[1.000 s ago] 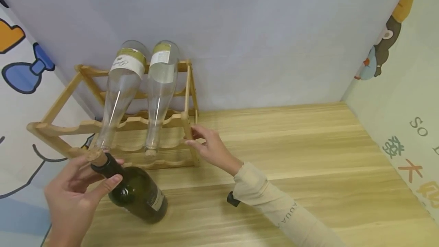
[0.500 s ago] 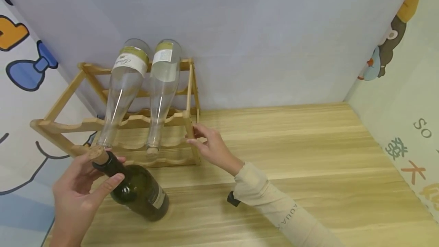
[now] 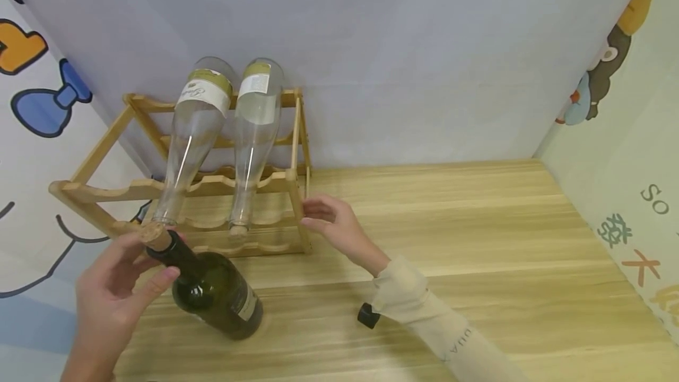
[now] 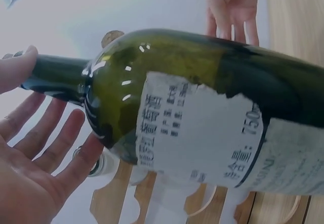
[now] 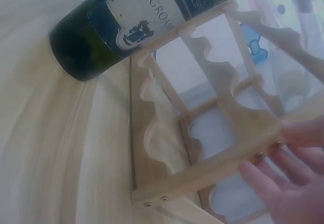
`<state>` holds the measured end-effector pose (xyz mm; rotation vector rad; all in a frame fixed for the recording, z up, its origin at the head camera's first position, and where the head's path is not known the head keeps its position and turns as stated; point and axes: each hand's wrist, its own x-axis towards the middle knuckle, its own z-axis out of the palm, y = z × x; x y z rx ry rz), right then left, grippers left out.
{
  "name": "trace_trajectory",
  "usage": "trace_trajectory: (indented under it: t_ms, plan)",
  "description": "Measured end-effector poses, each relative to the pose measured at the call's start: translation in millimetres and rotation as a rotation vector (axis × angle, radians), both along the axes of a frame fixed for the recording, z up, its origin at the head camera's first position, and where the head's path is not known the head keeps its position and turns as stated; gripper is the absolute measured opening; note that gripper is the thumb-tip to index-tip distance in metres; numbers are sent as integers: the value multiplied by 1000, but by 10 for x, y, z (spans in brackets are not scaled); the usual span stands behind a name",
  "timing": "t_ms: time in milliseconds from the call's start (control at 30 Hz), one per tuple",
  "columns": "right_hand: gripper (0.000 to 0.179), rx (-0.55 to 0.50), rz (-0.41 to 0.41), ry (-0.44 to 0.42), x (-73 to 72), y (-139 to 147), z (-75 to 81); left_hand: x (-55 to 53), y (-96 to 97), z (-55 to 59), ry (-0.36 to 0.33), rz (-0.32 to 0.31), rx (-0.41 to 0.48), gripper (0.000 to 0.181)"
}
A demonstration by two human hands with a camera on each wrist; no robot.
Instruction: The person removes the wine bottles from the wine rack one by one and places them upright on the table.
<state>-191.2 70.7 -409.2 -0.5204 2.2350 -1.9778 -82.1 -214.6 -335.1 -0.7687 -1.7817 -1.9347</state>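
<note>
A dark green wine bottle point(image 3: 217, 296) with a cork point(image 3: 154, 234) in its mouth stands cork-up on the table in front of the rack. My left hand point(image 3: 114, 299) is around its neck, thumb on the near side and fingers behind; the left wrist view shows the fingers point(image 4: 55, 138) spread loosely under the neck. A label covers the bottle's side point(image 4: 197, 128). Beside the right end post of the wooden wine rack point(image 3: 294, 193), my right hand point(image 3: 336, 226) has loosely bent fingers with the tips right at the post, holding nothing.
Two clear corked bottles, one on the left point(image 3: 193, 122) and one on the right point(image 3: 256, 117), lie across the rack's top tier, necks toward me. The rack stands against the back wall point(image 3: 403, 75). Wood-grain table point(image 3: 451, 223) extends to the right, bounded by a printed side wall point(image 3: 631, 205).
My right hand has drawn slightly right, its fingers loosening from the rack's post. My left thumb has shifted a little left along the bottle neck. The view has drifted slightly; the bottles stay put.
</note>
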Motion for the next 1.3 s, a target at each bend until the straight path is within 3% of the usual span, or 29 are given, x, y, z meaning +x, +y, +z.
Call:
trace_trajectory:
  t_ms: [233,500,567,667,767,933,1167,1300]
  plan:
    - [31,-36,-44,-12,121,57,73,17,-111,1,3,56,112,39]
    - [24,-144,-63,-7,326,117,227,-71,-217,42,30,79,221,25]
    - [23,-170,-54,1,398,120,292,-88,-250,50,1,135,221,24]
    - [20,-204,-22,34,506,108,389,-104,-311,67,-77,280,188,23]
    - [18,-227,29,86,604,82,471,-131,-381,56,-139,387,200,26]
    - [17,-208,104,177,732,28,595,-193,-493,-16,-163,494,240,27]
    - [21,-172,158,278,870,-45,744,-335,-657,-105,-219,717,158,27]
    - [27,-170,196,315,914,-88,804,-411,-744,-132,-281,801,146,26]
